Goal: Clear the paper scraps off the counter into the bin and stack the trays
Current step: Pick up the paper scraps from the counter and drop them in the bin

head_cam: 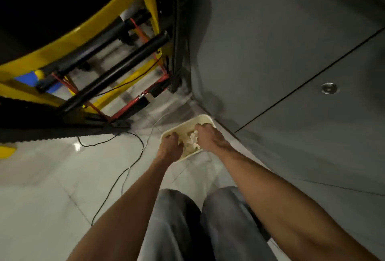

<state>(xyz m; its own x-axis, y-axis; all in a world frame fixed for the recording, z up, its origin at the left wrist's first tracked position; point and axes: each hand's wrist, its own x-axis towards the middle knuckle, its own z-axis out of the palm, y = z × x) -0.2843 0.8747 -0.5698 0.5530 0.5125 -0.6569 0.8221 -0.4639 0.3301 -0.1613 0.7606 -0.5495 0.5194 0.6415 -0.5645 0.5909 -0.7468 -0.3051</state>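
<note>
**Both hands in the scrap bin on the floor**

A grey panelled wall (291, 52) fills the right side, and a pale glossy tiled floor (41, 177) spreads below and to the left of it. At upper left stands a yellow frame (62, 46) crossed by black bars (116, 69), with a thin red frame (133, 104) beneath it. The person's legs in grey trousers (177, 229) show at the bottom, and both bare forearms reach forward and down.

A cream rectangular bin (203, 117) sits on the floor just beside the foot of the wall. Inside it lies a heap of crumpled white paper scraps (192, 139), visible between the two hands.

The left hand (169, 147) is over the bin's near left rim with its fingers curled. The right hand (209, 137) is over the right side, its fingers bent down into the bin. The fingertips of both are hidden, so I cannot tell whether either grips scraps, the rim or nothing.

Thin cables (125, 169) trail across the tiles left of the bin.
</note>
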